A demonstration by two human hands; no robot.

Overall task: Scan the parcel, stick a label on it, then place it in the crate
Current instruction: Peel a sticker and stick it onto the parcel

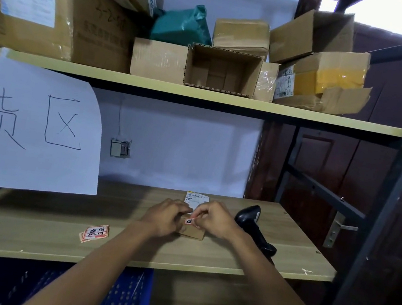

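A small brown cardboard parcel (192, 231) lies on the middle shelf (53, 237), a white shipping slip on its far end. My left hand (166, 216) rests on the parcel's left side and holds it down. My right hand (216, 221) pinches a red-and-white label (190, 221) by its edge, right over the parcel's top. A black handheld scanner (253, 225) lies on the shelf just right of my right hand. A small stack of the same red-and-white labels (94, 233) lies to the left. The blue perforated crate (123, 296) sits below the shelf's front edge.
A large white paper sign (30, 125) hangs from the upper shelf at left. The upper shelf carries several cardboard boxes, one open box (223, 70), and a green plastic bag (184, 26). Dark metal rack posts (397, 180) stand at right before a brown door.
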